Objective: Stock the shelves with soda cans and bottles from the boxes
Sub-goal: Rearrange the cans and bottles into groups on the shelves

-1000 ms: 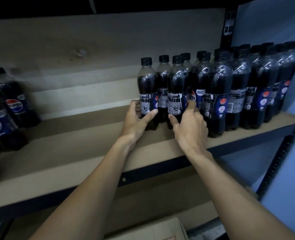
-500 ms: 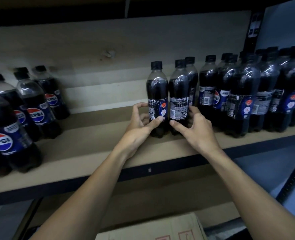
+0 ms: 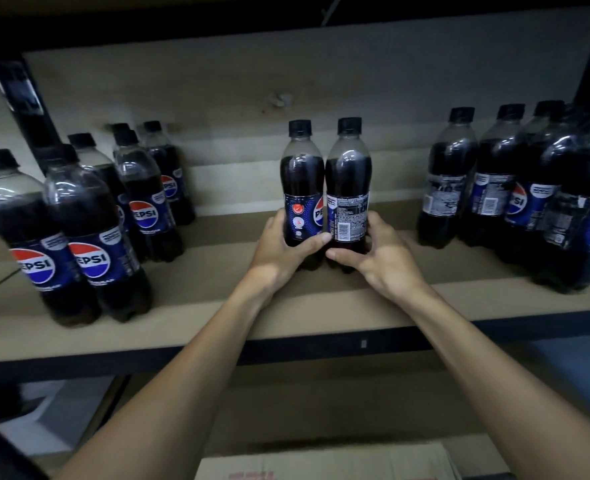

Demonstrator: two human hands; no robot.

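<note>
While two bottles are held together at mid-shelf, the step in hand is judged to be the placing of a pair in the gap between two standing groups.

Item 1: left bottle. It is grasped low on its body by the left hand, with the thumb across the front under the label.
Item 2: right bottle. It is grasped at the same height by the right hand, with the fingers curled round its far side. The two bottles are upright and touching. Whether their bases are set on the board cannot be told, since they are partly hidden by the hands.
Item 3: shelf. It is a flat, matt, pale brown board, edged in front by a dark rail.
Item 4: left group and right group, both well apart from the pair.
Item 5: box. It is plain cardboard and is seen below the shelf.

Materials: clear, glossy plastic, rounded at the shoulder and narrowed to a ribbed black cap. The bottles are filled with dark liquid and wrapped with smooth blue labels.

Next move, as judged: the pair is to be set down or slid against one group, kept level so that neither bottle tips, and then released.
</note>
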